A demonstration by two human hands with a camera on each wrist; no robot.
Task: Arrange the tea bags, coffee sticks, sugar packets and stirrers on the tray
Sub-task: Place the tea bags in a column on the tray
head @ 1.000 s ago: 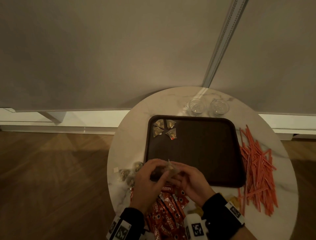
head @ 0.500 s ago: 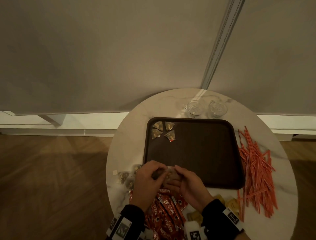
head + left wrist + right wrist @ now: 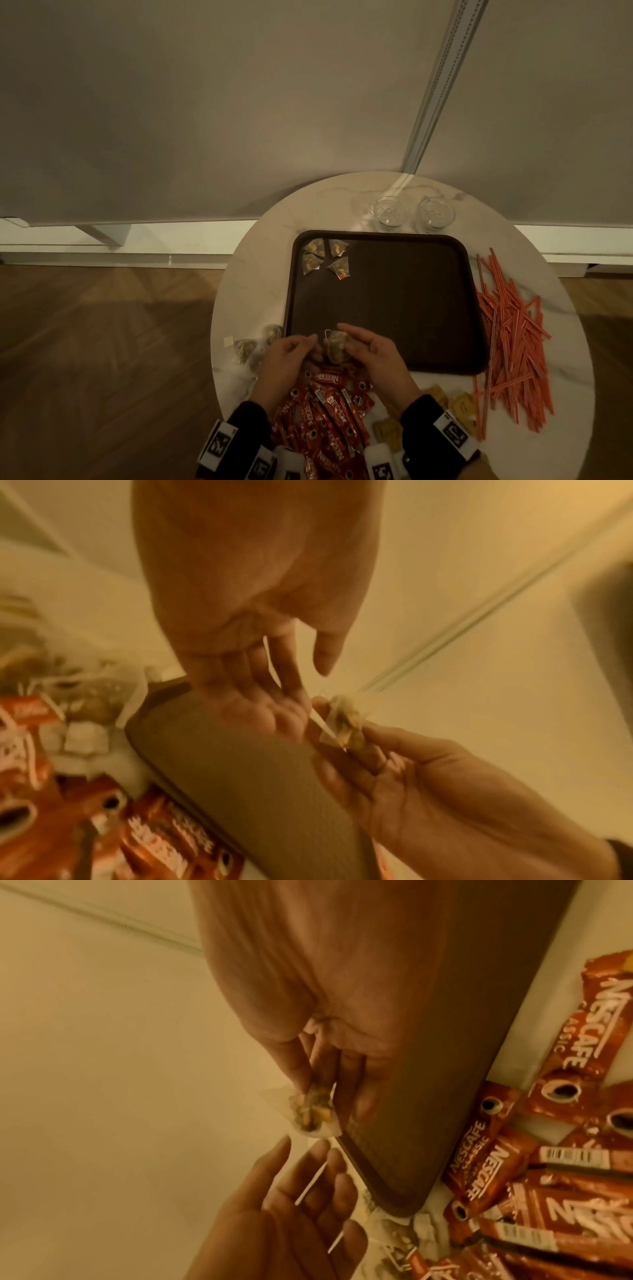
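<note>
Loose tea bags sit on the worktop left of the tray – about 3, the heap is too dim for a sure count. Left hand hovers at the tray's near-left corner, fingers relaxed and spread, gripping nothing; a thin white strip lies across its fingers in the right wrist view, possibly the bag's tag. Right hand pinches 1 tea bag between thumb and fingers, just over the near edge of the tray. Step in hand looks like the tea-bag stage – 4 tea bags already lie in the tray's far-left corner. Next move likely calls for carrying the held bag there and setting it beside them. Coffee sticks are heaped below the hands, too many to count, none trayed. Sugar packets – roughly 4 visible. 2 glasses behind the tray. Stirrers are piled at right, dozens.
</note>
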